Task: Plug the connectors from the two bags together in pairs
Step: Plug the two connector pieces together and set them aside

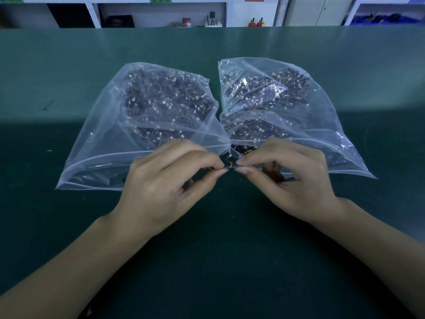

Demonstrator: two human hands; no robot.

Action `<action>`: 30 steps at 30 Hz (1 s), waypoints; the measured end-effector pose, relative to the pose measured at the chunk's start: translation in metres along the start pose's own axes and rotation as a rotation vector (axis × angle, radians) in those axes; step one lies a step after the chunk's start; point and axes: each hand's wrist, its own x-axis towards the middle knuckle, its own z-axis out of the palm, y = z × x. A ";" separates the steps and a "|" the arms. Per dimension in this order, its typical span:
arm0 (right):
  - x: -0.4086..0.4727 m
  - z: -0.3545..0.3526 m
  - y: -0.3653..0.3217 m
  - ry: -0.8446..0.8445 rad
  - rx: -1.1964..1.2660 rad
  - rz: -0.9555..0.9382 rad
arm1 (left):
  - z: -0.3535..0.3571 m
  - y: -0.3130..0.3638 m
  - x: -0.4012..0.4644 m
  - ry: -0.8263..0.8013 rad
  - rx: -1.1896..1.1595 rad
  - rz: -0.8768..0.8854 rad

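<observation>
Two clear plastic bags lie side by side on a dark green table (69,65), their inner edges touching near the middle and their open mouths turned toward the person. The left bag (110,143) and the right bag (322,125) are each heaped with small wired connectors — dark leads, orange-brown wire, tiny white plugs — too many and too small to tell one from another. In front of the bags, just where the two mouths meet, both hands come together above the table. The left hand (165,180) has thumb and forefinger pressed together on one end of a thin wired connector pair (230,166), its other fingers curled underneath; the right hand (292,178) pinches the other end in the same way, thumb and forefinger tips closed on it. The fingertips of the two hands nearly meet, and between them only a short stretch of dark lead and a small loop of orange wire with a white plug at its top shows — whether the two pieces are fully seated in each other cannot be told, since the fingers cover the join. Both forearms reach in from the lower corners, bare to the edge of view. Beyond the far edge of the table stand white shelves (161,12) with a few small items and blue bins at the right.
</observation>
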 end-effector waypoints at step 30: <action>-0.001 0.002 -0.002 -0.029 0.038 0.019 | 0.000 -0.002 -0.001 -0.011 0.059 0.057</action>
